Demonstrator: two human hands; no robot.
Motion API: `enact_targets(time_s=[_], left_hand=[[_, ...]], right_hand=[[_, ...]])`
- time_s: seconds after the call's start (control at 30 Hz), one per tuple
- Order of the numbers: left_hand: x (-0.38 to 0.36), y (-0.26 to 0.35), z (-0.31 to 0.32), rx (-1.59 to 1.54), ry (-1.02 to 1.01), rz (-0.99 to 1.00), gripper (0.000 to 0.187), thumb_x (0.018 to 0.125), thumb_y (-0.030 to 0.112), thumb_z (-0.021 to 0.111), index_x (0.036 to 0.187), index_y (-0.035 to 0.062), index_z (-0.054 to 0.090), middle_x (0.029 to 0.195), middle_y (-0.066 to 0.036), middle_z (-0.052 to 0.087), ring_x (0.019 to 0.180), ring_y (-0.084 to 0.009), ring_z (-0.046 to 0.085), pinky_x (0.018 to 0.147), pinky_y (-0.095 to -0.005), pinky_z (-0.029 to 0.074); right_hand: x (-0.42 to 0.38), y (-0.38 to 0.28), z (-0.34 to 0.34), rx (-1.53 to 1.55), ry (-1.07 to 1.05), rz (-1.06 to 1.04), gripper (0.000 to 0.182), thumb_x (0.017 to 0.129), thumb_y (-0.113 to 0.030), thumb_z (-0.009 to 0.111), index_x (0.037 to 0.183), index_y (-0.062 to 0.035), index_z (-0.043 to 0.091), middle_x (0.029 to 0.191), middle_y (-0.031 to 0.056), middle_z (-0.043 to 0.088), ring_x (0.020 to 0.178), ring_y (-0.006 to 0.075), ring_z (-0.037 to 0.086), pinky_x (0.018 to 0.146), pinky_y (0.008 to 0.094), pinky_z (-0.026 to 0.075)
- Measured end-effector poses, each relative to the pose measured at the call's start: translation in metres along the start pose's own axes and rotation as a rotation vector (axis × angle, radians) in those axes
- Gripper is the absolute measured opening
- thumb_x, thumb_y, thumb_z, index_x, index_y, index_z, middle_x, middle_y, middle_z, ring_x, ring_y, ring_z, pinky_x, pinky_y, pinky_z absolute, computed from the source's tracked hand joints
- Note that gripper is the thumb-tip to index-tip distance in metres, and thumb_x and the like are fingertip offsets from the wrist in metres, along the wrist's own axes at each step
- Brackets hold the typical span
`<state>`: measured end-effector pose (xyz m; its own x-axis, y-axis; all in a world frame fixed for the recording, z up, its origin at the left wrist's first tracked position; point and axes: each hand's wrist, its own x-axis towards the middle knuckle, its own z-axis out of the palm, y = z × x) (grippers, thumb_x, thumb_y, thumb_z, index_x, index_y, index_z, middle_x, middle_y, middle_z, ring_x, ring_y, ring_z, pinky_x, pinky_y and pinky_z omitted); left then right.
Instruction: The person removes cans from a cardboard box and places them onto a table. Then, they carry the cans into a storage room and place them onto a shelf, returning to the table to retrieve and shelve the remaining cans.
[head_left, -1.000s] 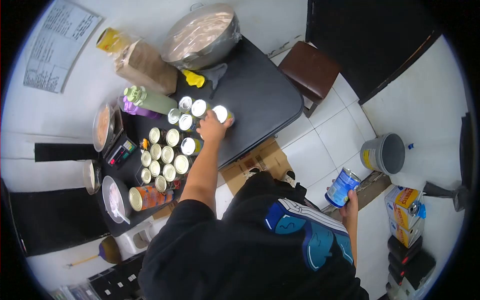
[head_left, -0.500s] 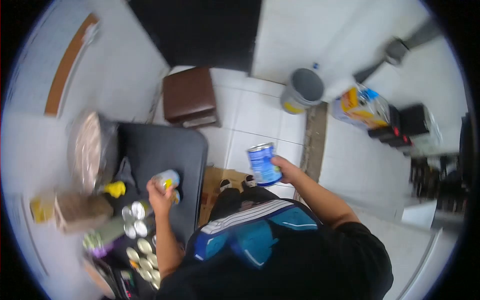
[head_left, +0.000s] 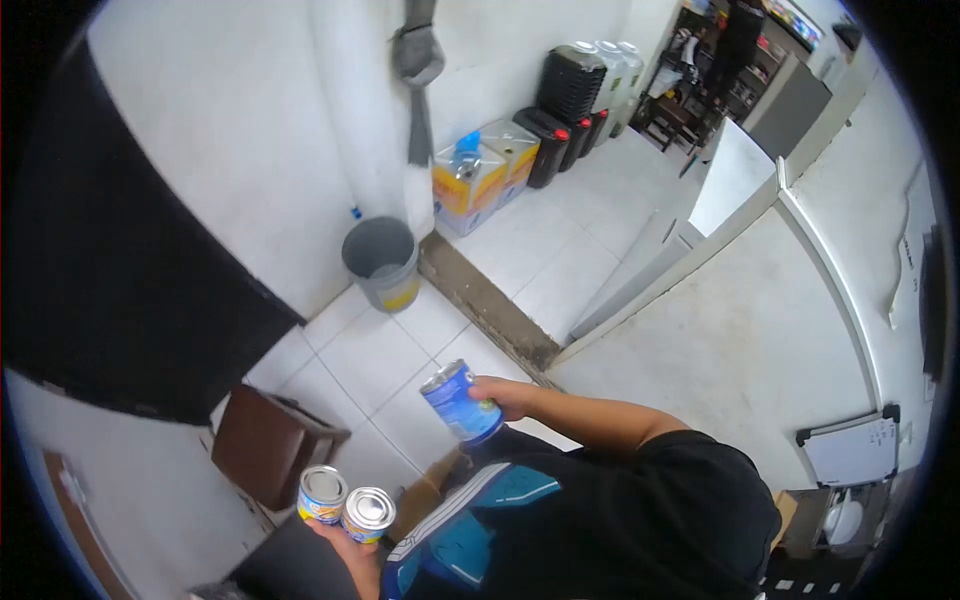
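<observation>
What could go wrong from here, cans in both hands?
1. Two small cans share the left hand; one might slip out.
2. The brown stool appears close to that side and could get bumped.
3. With the right hand holding a blue can, catching a stumble could be harder.
</observation>
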<state>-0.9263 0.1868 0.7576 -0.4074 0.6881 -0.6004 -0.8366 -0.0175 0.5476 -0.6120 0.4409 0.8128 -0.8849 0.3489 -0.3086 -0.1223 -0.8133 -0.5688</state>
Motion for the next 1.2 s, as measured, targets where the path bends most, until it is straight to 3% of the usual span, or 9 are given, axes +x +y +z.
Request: enact_targets(time_s=[0.13, 0.23, 0.27, 0.43, 0.57, 0.63, 0.83, 0.87, 1.2], left_hand=[[0.047, -0.007, 0.089, 0.123, -0.119, 0.143, 0.077, 0.090, 0.069, 0.017, 0.140, 0.0115, 0.024, 0.133, -0.006, 0.043, 0.117, -0.0203, 0.048, 0.097, -0.0337, 0.043], [0.085, -0.011, 0.163, 0.205, -0.396, 0.088, 0.077, 0.088, 0.070, 0.021, 0.138, 0.0118, 0.028, 0.131, -0.006, 0.046, 0.112, -0.0214, 0.051, 0.094, -0.0347, 0.045], [0.070, -0.011, 0.230, 0.100, -0.162, -0.003, 0.078, 0.086, 0.072, 0.025, 0.135, 0.0121, 0.034, 0.126, -0.006, 0.048, 0.107, -0.0223, 0.055, 0.091, -0.0351, 0.047], [0.187, -0.046, 0.299, 0.230, -0.345, 0.001, 0.083, 0.081, 0.078, 0.028, 0.131, 0.0135, 0.041, 0.116, -0.006, 0.055, 0.099, -0.0223, 0.058, 0.078, -0.0375, 0.054], [0.189, -0.074, 0.404, 0.101, -0.644, -0.411, 0.085, 0.080, 0.079, 0.026, 0.130, 0.0120, 0.042, 0.111, -0.011, 0.058, 0.091, -0.0261, 0.062, 0.077, -0.0450, 0.054], [0.224, -0.102, 0.429, 0.272, -0.538, -0.373, 0.085, 0.080, 0.078, 0.027, 0.131, 0.0118, 0.041, 0.111, -0.012, 0.058, 0.091, -0.0278, 0.062, 0.078, -0.0474, 0.053], [0.268, -0.167, 0.536, 0.237, -0.874, -0.770, 0.097, 0.075, 0.084, 0.024, 0.134, 0.0079, 0.038, 0.113, -0.023, 0.057, 0.097, -0.0367, 0.061, 0.081, -0.0495, 0.053], [0.264, -0.174, 0.566, 0.371, -0.815, -0.714, 0.097, 0.072, 0.086, 0.026, 0.127, 0.0080, 0.045, 0.102, -0.015, 0.061, 0.085, -0.0341, 0.063, 0.071, -0.0476, 0.055], [0.357, -0.246, 0.792, 0.508, -0.742, -1.054, 0.098, 0.067, 0.087, 0.034, 0.128, 0.0110, 0.046, 0.105, -0.021, 0.060, 0.089, -0.0382, 0.063, 0.071, -0.0525, 0.055]], right_hand=[[-0.028, -0.055, -0.053, 0.039, 0.054, -0.162, 0.073, 0.078, -0.041, 0.069, 0.131, -0.0004, 0.041, 0.125, 0.0156, 0.053, 0.112, 0.0256, 0.055, 0.097, 0.0404, 0.044], [-0.042, -0.103, -0.096, 0.012, 0.099, -0.287, 0.077, 0.075, -0.042, 0.072, 0.132, -0.0005, 0.040, 0.124, 0.0150, 0.054, 0.111, 0.0259, 0.056, 0.097, 0.0402, 0.044], [-0.049, -0.121, -0.100, 0.007, 0.106, -0.322, 0.078, 0.074, -0.042, 0.072, 0.132, -0.0004, 0.040, 0.124, 0.0148, 0.054, 0.111, 0.0259, 0.056, 0.097, 0.0401, 0.044], [-0.095, -0.201, -0.109, -0.019, 0.113, -0.488, 0.078, 0.071, -0.040, 0.075, 0.131, -0.0032, 0.040, 0.117, 0.0112, 0.057, 0.104, 0.0215, 0.059, 0.094, 0.0365, 0.046], [-0.117, -0.218, -0.137, 0.028, 0.226, -0.598, 0.088, 0.066, -0.044, 0.078, 0.132, -0.0018, 0.038, 0.119, 0.0150, 0.055, 0.106, 0.0252, 0.058, 0.094, 0.0395, 0.046], [-0.124, -0.217, -0.146, 0.097, 0.292, -0.675, 0.091, 0.064, -0.044, 0.079, 0.132, -0.0008, 0.038, 0.121, 0.0198, 0.054, 0.108, 0.0308, 0.058, 0.093, 0.0439, 0.046], [-0.148, -0.206, -0.188, 0.210, 0.499, -0.866, 0.090, 0.066, -0.049, 0.075, 0.132, -0.0004, 0.038, 0.119, 0.0227, 0.054, 0.104, 0.0386, 0.058, 0.090, 0.0501, 0.048], [-0.148, -0.209, -0.196, 0.249, 0.529, -0.906, 0.089, 0.067, -0.050, 0.074, 0.131, -0.0003, 0.038, 0.119, 0.0228, 0.053, 0.104, 0.0388, 0.058, 0.090, 0.0500, 0.048], [-0.158, -0.357, -0.255, 0.507, 0.641, -1.039, 0.088, 0.068, -0.046, 0.076, 0.133, -0.0003, 0.037, 0.123, 0.0206, 0.051, 0.108, 0.0405, 0.056, 0.091, 0.0514, 0.047]])
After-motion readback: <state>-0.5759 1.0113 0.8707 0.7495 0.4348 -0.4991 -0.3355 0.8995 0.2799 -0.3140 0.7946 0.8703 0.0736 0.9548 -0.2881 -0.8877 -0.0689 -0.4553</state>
